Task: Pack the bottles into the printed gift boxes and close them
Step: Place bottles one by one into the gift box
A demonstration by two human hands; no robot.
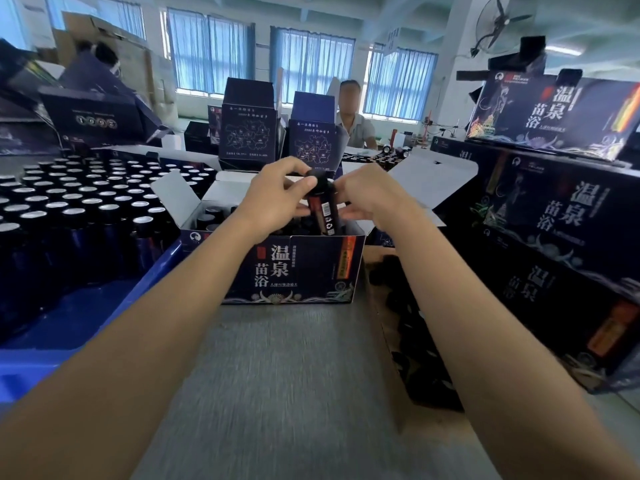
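An open printed gift box (294,268), dark blue with white characters, stands in the middle of the grey table, its white flaps up. Several dark bottles (211,216) stand inside it at the left. Over the box a dark bottle (323,209) with a black cap and a barcode label tilts, its lower end inside the box. My left hand (273,199) grips it near the cap, thumb on the cap. My right hand (367,199) holds the bottle's other side with curled fingers.
A blue crate (86,323) at the left holds several capped dark bottles (69,209). Closed printed boxes (554,244) are stacked at the right. Open boxes (247,133) stand behind, with a seated person (353,123) beyond them. Grey table surface (277,375) lies in front.
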